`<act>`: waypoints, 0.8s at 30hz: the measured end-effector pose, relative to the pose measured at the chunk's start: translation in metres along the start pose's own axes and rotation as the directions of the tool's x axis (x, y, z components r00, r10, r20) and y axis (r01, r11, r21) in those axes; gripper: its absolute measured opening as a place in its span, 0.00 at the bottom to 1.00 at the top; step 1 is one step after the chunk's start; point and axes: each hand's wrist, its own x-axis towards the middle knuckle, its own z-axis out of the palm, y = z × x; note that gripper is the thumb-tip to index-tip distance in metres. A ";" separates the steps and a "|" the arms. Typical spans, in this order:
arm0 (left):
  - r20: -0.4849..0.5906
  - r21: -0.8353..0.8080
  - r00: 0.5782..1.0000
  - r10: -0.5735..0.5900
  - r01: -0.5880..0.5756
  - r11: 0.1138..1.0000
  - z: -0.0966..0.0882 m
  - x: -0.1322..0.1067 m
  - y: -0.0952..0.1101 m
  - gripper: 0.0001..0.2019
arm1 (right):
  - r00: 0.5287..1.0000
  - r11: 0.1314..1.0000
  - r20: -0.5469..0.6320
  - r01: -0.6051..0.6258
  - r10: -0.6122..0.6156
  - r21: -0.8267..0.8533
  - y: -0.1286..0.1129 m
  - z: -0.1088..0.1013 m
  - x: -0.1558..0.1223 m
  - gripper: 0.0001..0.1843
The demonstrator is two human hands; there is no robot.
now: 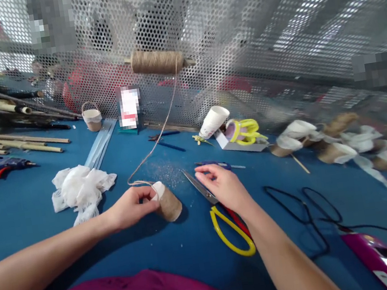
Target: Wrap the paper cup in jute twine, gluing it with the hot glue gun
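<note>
My left hand [130, 206] is closed on the rim of a small brown paper cup [170, 203], which lies tilted with a white inside showing. A strand of twine [165, 125] runs down from the spool [156, 62] and reaches the cup's rim at my left fingers. My right hand [222, 184] hovers above large scissors [231, 231] with yellow and red handles, fingers loosely curved and slightly apart, apparently empty. The scissors' blades lie partly spread on the blue table, and my right wrist covers part of the red handle.
White lacy fabric [82, 189] lies left, near a glue gun [0, 169] and bamboo sticks [16, 141]. Behind stand a small handled basket [92, 120], pliers [166, 141] and a white cup [214, 120]. A black cord [310, 220] and purple power strip [382, 257] lie right.
</note>
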 end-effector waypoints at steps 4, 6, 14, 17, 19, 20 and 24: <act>0.009 0.033 1.000 0.000 0.000 0.999 -0.001 -0.001 0.001 0.10 | 0.973 0.951 -0.107 -0.225 0.206 -0.212 0.036 -0.014 0.014 0.17; 0.015 0.049 1.000 -0.003 0.002 0.999 -0.002 0.000 0.000 0.10 | 0.952 0.907 -0.077 -0.305 0.296 -0.291 0.056 -0.017 0.023 0.15; 0.034 0.043 0.999 -0.005 0.004 0.999 0.000 0.001 0.001 0.11 | 0.923 0.877 0.028 -0.356 0.384 -0.323 0.079 -0.006 0.035 0.15; 0.025 0.065 1.000 0.001 -0.003 0.998 -0.001 0.000 0.004 0.11 | 0.918 0.893 -0.006 -0.386 0.396 -0.230 0.077 -0.009 0.031 0.14; 0.012 0.066 1.000 0.013 -0.013 0.998 -0.002 0.000 0.004 0.11 | 0.917 0.907 -0.039 -0.399 0.397 -0.133 0.072 -0.012 0.024 0.16; 0.006 0.065 1.000 0.016 -0.017 0.998 -0.002 0.001 0.004 0.11 | 0.919 0.916 -0.051 -0.393 0.390 -0.076 0.066 -0.014 0.019 0.17; 0.002 0.057 1.000 0.020 -0.020 0.998 -0.003 0.002 0.001 0.10 | 0.960 0.937 -0.014 -0.271 0.281 0.220 0.032 -0.021 -0.013 0.17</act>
